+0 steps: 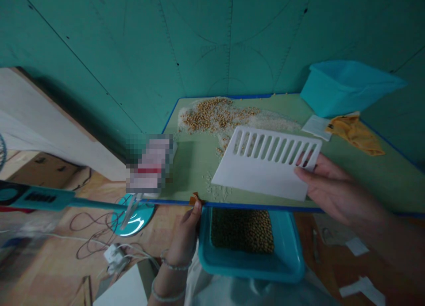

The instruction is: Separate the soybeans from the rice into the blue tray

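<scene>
My right hand [332, 186] grips a white plastic scraper [265, 164] with a row of slots along its top edge, holding it tilted over a green table [365, 173]. A pile of yellow beans mixed with white grains [215, 113] lies at the table's far left. My left hand [186, 235] holds the left rim of a teal tray [282, 266] pressed below the table's near edge. That tray contains a layer of beans [242, 231]. A few loose grains [215, 191] lie near the edge by the scraper.
A teal bin [345, 87] stands at the table's far right, with a yellow cloth [357, 133] and a white paper [317, 127] beside it. A blurred patch [149, 164] sits at the table's left corner. Cables [99, 239] and a teal stand base [133, 217] lie on the floor at left.
</scene>
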`<action>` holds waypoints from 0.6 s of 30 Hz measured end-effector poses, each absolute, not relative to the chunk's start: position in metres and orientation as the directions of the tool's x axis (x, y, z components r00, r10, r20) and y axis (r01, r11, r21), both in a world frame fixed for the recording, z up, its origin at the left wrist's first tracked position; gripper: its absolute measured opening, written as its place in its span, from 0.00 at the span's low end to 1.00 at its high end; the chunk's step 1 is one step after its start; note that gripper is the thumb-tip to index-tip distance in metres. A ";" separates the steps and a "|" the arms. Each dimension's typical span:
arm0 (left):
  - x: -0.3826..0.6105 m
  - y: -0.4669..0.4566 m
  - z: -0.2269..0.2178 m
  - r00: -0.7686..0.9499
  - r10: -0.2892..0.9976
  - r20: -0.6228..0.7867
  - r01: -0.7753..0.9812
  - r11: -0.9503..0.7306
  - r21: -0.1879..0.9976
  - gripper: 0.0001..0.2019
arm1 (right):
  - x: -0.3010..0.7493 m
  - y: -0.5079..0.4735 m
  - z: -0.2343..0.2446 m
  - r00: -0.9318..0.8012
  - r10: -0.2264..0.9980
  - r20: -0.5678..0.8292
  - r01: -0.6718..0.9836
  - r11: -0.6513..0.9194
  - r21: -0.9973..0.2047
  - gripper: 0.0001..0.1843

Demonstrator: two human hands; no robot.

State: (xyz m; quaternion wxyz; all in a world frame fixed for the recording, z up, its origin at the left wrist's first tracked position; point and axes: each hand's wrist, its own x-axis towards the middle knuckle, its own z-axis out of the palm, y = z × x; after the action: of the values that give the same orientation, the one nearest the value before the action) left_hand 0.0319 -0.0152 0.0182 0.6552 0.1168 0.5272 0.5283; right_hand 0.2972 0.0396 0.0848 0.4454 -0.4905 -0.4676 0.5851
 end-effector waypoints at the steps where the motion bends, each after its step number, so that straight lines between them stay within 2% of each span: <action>1: 0.031 -0.015 0.017 -0.113 0.811 -0.573 -0.568 0.421 0.708 0.22 | 0.297 0.040 0.085 -0.113 0.982 -0.150 -0.083 -0.160 -0.984 0.17; 5: 0.030 -0.015 0.016 -0.067 0.808 -0.586 -0.529 0.469 0.707 0.22 | 0.292 0.038 0.078 -0.206 0.960 -0.188 -0.015 -0.195 -0.981 0.15; 8: 0.030 -0.014 0.017 -0.031 0.807 -0.589 -0.517 0.492 0.701 0.21 | 0.286 0.037 0.070 -0.267 0.947 -0.178 0.107 -0.154 -0.982 0.11; 11: 0.029 -0.014 0.016 -0.068 0.816 -0.574 -0.520 0.462 0.718 0.19 | 0.279 0.042 0.069 -0.292 0.940 -0.175 0.188 -0.123 -0.974 0.08; 18: 0.028 -0.016 0.011 -0.048 0.840 -0.541 -0.543 0.433 0.720 0.17 | 0.270 0.057 0.077 -0.301 0.939 -0.169 0.189 -0.115 -0.975 0.07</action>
State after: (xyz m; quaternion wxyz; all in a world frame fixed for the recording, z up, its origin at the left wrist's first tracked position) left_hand 0.0276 -0.0159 0.0112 0.6746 0.1452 0.5114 0.5123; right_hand 0.2701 0.0568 0.0766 0.3322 -0.4891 -0.5763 0.5642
